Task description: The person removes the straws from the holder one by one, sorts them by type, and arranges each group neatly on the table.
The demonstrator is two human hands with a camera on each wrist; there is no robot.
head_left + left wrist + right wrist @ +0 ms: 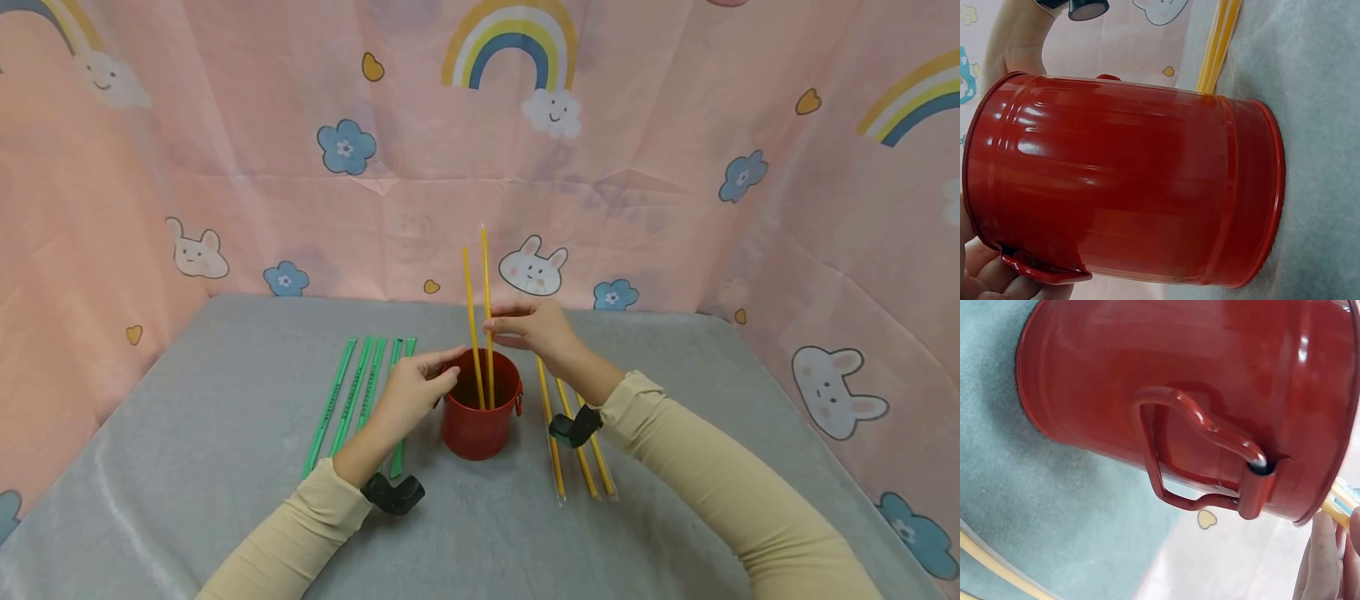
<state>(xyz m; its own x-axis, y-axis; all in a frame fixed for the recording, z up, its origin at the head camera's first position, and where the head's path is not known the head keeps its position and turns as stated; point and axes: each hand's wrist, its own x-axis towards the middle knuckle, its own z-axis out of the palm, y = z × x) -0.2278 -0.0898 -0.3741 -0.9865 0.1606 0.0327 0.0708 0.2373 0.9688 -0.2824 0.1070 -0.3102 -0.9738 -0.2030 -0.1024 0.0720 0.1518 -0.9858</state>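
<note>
A red metal bucket [476, 435] with small side handles stands upright on the cloth. My left hand [405, 396] holds its left rim; in the left wrist view, fingers [1007, 275] curl behind the rim beside a handle [1044, 272]. Above the opening, my right hand [546, 332] pinches a slim yellow straw [485, 262] in clear wrap, its lower end inside the bucket. Another yellow straw [471, 300] leans in the bucket just left of it. From the right wrist view, the right fingers [1321, 556] appear close by the rim.
Several green wrapped straws [330, 408] lie in a row left of the bucket, partly behind the left arm. More yellow straws [553, 442] lie to the right, below the right wrist. A grey cloth [225, 400] covers the table, with a pink printed curtain [420, 217] around it.
</note>
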